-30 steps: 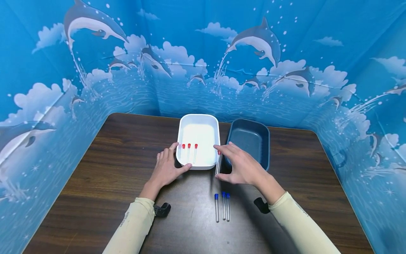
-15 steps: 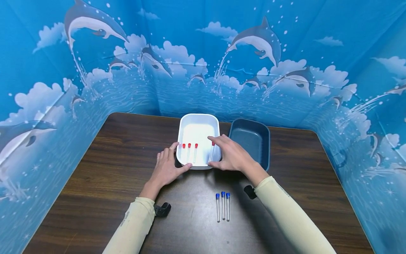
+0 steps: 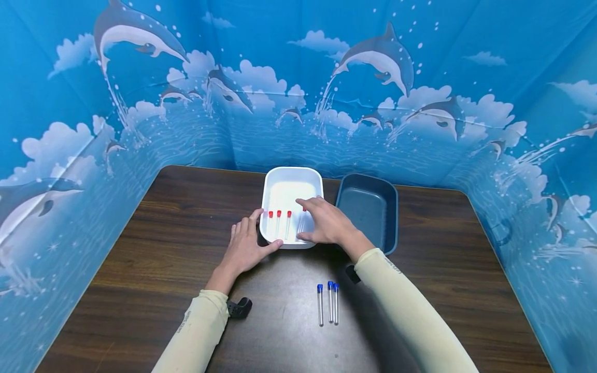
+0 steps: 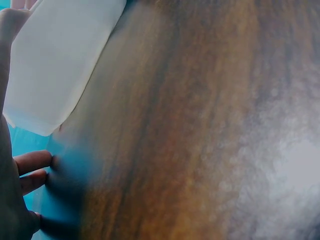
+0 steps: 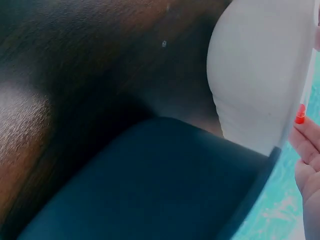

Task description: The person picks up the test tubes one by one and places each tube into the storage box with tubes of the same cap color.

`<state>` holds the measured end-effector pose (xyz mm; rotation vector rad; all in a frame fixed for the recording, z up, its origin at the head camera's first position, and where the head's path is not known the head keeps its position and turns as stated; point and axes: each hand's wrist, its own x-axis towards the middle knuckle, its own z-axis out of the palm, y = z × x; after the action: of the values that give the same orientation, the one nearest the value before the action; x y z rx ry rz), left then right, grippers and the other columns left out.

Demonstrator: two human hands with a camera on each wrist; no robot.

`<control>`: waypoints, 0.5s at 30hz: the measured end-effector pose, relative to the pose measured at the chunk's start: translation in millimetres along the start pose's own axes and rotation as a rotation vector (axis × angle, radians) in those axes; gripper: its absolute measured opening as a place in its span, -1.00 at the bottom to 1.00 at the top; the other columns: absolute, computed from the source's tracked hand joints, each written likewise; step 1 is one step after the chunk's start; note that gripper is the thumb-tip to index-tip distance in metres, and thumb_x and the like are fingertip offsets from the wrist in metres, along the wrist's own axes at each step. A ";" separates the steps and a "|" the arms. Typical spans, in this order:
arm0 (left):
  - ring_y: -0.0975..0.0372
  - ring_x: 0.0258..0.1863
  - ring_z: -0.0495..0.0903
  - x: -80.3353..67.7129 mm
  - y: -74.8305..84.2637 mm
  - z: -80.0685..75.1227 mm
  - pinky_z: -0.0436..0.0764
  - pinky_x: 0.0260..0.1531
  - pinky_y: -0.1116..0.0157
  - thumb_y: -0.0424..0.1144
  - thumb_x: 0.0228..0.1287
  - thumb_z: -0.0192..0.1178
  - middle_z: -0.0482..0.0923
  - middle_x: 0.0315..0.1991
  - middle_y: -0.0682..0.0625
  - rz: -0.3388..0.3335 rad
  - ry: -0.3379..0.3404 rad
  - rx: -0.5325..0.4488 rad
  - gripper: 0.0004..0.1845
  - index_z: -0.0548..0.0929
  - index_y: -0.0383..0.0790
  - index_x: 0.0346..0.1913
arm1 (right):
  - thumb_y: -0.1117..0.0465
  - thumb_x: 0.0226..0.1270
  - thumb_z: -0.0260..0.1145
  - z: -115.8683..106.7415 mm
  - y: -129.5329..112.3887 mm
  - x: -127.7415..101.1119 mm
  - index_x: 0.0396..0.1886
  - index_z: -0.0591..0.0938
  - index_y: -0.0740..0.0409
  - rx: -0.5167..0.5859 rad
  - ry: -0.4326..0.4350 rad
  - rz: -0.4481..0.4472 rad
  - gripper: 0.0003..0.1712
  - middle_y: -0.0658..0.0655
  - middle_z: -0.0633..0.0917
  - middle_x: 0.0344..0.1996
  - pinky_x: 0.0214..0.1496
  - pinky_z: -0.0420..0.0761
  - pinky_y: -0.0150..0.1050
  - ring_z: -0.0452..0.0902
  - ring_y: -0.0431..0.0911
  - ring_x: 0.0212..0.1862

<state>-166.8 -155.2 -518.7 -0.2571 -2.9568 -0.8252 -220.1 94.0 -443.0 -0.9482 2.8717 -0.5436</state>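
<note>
In the head view my right hand (image 3: 328,224) pinches a red-capped test tube (image 3: 302,221) lengthwise between thumb and fingers, low over the right part of the white tray (image 3: 293,173). Its red cap (image 5: 300,114) shows beside the fingertips in the right wrist view. Three more red-capped test tubes (image 3: 278,224) lie side by side inside the tray, toward its front left. My left hand (image 3: 244,246) holds the tray's front left corner, thumb on the front rim and index finger at the left side; the left wrist view shows the tray's outer wall (image 4: 60,65) by the hand.
A dark blue tray (image 3: 368,207) stands just right of the white one. Three blue-capped test tubes (image 3: 330,303) lie on the brown wooden table (image 3: 163,269) in front of the trays. A dolphin-print curtain (image 3: 289,103) hangs behind the table's far edge.
My right hand has carried the red-capped test tube left, from beside the white tray's right rim to over its inside. The left hand keeps its place at the corner.
</note>
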 end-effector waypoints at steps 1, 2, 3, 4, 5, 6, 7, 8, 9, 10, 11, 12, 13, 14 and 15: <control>0.02 0.08 0.24 -0.2 -0.2 0.1 0.06 0.26 -0.04 0.61 0.00 0.04 0.25 0.17 -0.15 0.000 -0.001 0.000 0.18 -0.07 -0.01 0.55 | -0.25 0.00 0.49 1.6 0.0 1.8 0.43 0.38 -0.02 -0.004 -0.010 0.000 0.00 0.09 0.51 0.25 0.17 0.49 0.05 0.40 -0.01 0.23; 0.02 0.08 0.24 -0.4 -0.3 0.3 0.06 0.26 -0.04 0.61 -0.01 0.03 0.25 0.17 -0.15 -0.001 -0.002 0.001 0.19 -0.07 -0.01 0.55 | -0.25 0.00 0.49 2.9 -0.2 3.4 0.43 0.38 -0.02 -0.007 -0.019 -0.001 0.00 0.09 0.51 0.25 0.18 0.48 0.04 0.40 0.00 0.23; 0.02 0.08 0.24 -0.5 -0.4 0.4 0.05 0.26 -0.04 0.62 -0.01 0.03 0.25 0.17 -0.15 -0.002 -0.004 0.003 0.19 -0.07 -0.02 0.55 | -0.25 0.00 0.49 4.0 -0.4 5.0 0.43 0.38 -0.02 -0.008 -0.027 0.000 0.00 0.10 0.51 0.25 0.19 0.48 0.03 0.40 0.00 0.23; 0.02 0.08 0.24 -0.5 -0.4 0.6 0.05 0.26 -0.04 0.62 -0.01 0.03 0.25 0.16 -0.15 -0.002 -0.004 0.003 0.19 -0.07 -0.02 0.54 | -0.25 0.01 0.49 5.1 -0.5 6.5 0.43 0.38 -0.02 -0.009 -0.035 0.001 0.00 0.09 0.52 0.24 0.19 0.48 0.02 0.41 -0.01 0.22; 0.02 0.08 0.24 -0.3 -0.4 0.8 0.05 0.26 -0.04 0.62 -0.01 0.03 0.25 0.16 -0.15 -0.004 -0.004 0.003 0.19 -0.06 -0.02 0.54 | -0.24 0.01 0.49 5.9 -0.6 8.1 0.43 0.38 -0.02 -0.008 -0.041 0.001 -0.01 0.08 0.53 0.22 0.19 0.48 0.01 0.41 -0.02 0.21; 0.02 0.08 0.24 -0.2 -0.4 0.8 0.05 0.26 -0.05 0.62 -0.01 0.02 0.25 0.16 -0.14 -0.004 -0.004 0.003 0.19 -0.06 -0.02 0.54 | -0.24 0.01 0.49 6.7 -0.8 9.6 0.43 0.37 -0.02 -0.007 -0.048 0.001 -0.01 0.08 0.54 0.21 0.19 0.48 0.00 0.41 -0.02 0.21; 0.02 0.08 0.24 0.1 -0.3 0.8 0.05 0.26 -0.05 0.62 -0.01 0.02 0.25 0.16 -0.14 -0.003 -0.003 0.005 0.18 -0.06 -0.02 0.54 | -0.23 0.02 0.49 7.7 -0.8 11.0 0.43 0.37 -0.02 -0.007 -0.054 0.001 -0.01 0.07 0.55 0.20 0.19 0.48 -0.01 0.41 -0.03 0.20; 0.02 0.08 0.24 0.3 -0.3 0.8 0.05 0.26 -0.06 0.61 0.00 0.03 0.25 0.16 -0.14 -0.004 -0.002 0.005 0.18 -0.07 -0.01 0.54 | -0.23 0.02 0.49 8.7 -0.7 12.4 0.43 0.37 -0.01 -0.009 -0.060 -0.001 -0.01 0.06 0.55 0.19 0.19 0.48 -0.02 0.41 -0.03 0.20; 0.03 0.08 0.23 0.6 -0.2 0.7 0.05 0.26 -0.07 0.61 0.00 0.03 0.24 0.16 -0.14 -0.004 -0.002 0.004 0.18 -0.07 -0.01 0.54 | -0.23 0.02 0.50 9.9 -0.6 13.6 0.43 0.37 -0.01 -0.009 -0.069 0.000 -0.01 0.06 0.55 0.19 0.18 0.48 -0.03 0.42 -0.04 0.19; 0.03 0.08 0.24 0.8 -0.2 0.5 0.05 0.26 -0.07 0.61 0.00 0.04 0.25 0.16 -0.14 -0.004 -0.001 0.005 0.18 -0.06 -0.01 0.54 | -0.22 0.03 0.49 11.0 -0.6 15.0 0.44 0.37 -0.01 -0.011 -0.077 0.002 -0.02 0.06 0.55 0.19 0.19 0.48 -0.03 0.41 -0.04 0.19; 0.03 0.08 0.24 0.8 -0.3 0.3 0.06 0.27 -0.07 0.60 0.00 0.04 0.25 0.16 -0.14 -0.005 -0.002 0.006 0.17 -0.06 -0.01 0.54 | -0.22 0.03 0.50 11.9 -0.7 16.1 0.44 0.37 -0.01 -0.009 -0.086 0.005 -0.02 0.07 0.54 0.21 0.20 0.47 -0.02 0.40 -0.03 0.21; 0.02 0.07 0.24 1.0 -0.5 0.0 0.06 0.26 -0.08 0.60 0.01 0.05 0.25 0.15 -0.15 -0.002 -0.002 0.006 0.17 -0.06 -0.02 0.55 | -0.21 0.04 0.50 13.0 -0.7 17.2 0.44 0.37 -0.01 -0.012 -0.095 0.009 -0.02 0.08 0.53 0.23 0.21 0.46 -0.02 0.40 -0.02 0.22; 0.03 0.06 0.25 1.2 -0.6 -0.1 0.07 0.25 -0.07 0.59 0.01 0.05 0.25 0.13 -0.15 -0.001 -0.001 0.009 0.17 -0.06 -0.02 0.55 | -0.21 0.04 0.50 14.2 -0.7 18.2 0.44 0.37 -0.02 -0.016 -0.103 0.014 -0.03 0.09 0.52 0.25 0.21 0.46 -0.01 0.40 -0.02 0.23; 0.03 0.05 0.25 1.3 -0.6 -0.2 0.08 0.25 -0.06 0.59 0.01 0.06 0.26 0.11 -0.14 0.000 -0.002 0.010 0.17 -0.06 -0.02 0.54 | -0.21 0.04 0.50 15.1 -0.8 19.1 0.44 0.37 -0.03 -0.021 -0.109 0.020 -0.03 0.10 0.51 0.26 0.22 0.45 0.00 0.39 -0.01 0.24; 0.03 0.03 0.25 1.6 -0.6 -0.3 0.09 0.23 -0.05 0.59 0.02 0.06 0.26 0.10 -0.14 0.000 -0.001 0.012 0.17 -0.06 -0.02 0.54 | -0.20 0.04 0.50 15.8 -1.0 20.1 0.44 0.37 -0.03 -0.024 -0.113 0.026 -0.03 0.11 0.50 0.27 0.23 0.45 0.00 0.39 0.00 0.24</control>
<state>-168.5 -155.6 -518.6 -0.2567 -2.9614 -0.8069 -233.1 76.5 -456.6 -0.9122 2.7919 -0.4389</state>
